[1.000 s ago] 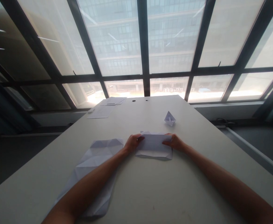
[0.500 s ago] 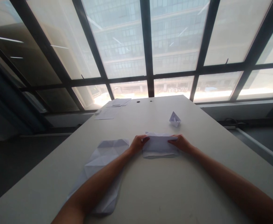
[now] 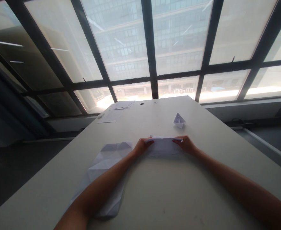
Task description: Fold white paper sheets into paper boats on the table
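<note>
Between my hands is a folded white sheet of paper (image 3: 163, 147), its upper edge bent over into a narrow fold. My left hand (image 3: 142, 146) pinches the left end of that fold, and my right hand (image 3: 185, 144) pinches the right end. Both hands are closed on the paper near the middle of the white table. Under and beside my left forearm lies a larger creased sheet (image 3: 104, 167), partly hidden by the arm. Beyond my right hand stands a small folded paper boat (image 3: 179, 120).
Flat papers (image 3: 109, 117) lie at the far left of the table (image 3: 152, 195), with a small whitish object (image 3: 100, 115) by their edge. Two dark holes are set in the table's far end. Large framed windows (image 3: 130, 41) rise behind it.
The near part of the folded sheet has drawn up toward the fold, so less of it shows below my hands. Both hands stay at its ends. The view has shifted slightly.
</note>
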The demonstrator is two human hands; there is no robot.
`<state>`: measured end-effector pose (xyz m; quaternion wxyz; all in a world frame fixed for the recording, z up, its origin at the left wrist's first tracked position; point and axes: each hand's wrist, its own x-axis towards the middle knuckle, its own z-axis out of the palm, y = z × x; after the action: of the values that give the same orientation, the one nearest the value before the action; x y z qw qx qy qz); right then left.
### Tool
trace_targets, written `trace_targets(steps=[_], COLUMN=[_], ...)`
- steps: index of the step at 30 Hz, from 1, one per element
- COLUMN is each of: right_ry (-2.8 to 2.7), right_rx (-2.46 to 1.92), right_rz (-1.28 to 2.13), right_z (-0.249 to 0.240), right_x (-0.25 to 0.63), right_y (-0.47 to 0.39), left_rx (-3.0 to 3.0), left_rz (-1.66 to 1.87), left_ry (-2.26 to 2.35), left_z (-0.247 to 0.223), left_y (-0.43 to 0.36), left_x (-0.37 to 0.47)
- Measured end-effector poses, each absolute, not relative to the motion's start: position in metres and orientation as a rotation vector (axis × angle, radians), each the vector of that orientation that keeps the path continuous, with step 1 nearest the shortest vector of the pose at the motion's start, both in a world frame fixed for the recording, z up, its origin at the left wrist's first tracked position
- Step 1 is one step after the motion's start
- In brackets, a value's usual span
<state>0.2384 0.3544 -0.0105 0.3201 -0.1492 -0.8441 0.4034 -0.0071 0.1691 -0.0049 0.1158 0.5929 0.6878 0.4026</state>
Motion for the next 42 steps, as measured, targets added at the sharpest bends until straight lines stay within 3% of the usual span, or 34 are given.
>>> trace_targets(steps=[9,18,23,27,32,37,42], right_ry=[-2.035,-1.908,-1.895,-1.972,-2.084,-2.307,-2.483], right_rx=[-0.545,-0.566,-0.65,-0.68,-0.781,-0.871,-0.889], right_rz=[1.02,1.317,1.333,1.205,0.877,0.67,0.155], right_z=[-0.015,-0.013,-0.012,-0.017,-0.026,-0.019,-0.008], right_x=[0.225,0.222,0.225,0.224,0.221,0.225,0.227], right_y=[0.346,0.342,0.346,0.35,0.348,0.331,0.309], left_rx=[1.459,1.21,1.211,1.365,1.93,2.209,2.245], left_rz=[1.421,1.583,1.601,1.622,1.328,0.638,0.194], left_ry=[1.974,1.641,1.744,2.184,2.272,2.077,2.073], left_z=[0.003,0.016,0.01,0.0,0.0,0.005,0.012], left_y=[0.169,0.167,0.169,0.173,0.17,0.165,0.161], left_x=[0.006,0.013,0.01,0.004,0.011,0.026,0.032])
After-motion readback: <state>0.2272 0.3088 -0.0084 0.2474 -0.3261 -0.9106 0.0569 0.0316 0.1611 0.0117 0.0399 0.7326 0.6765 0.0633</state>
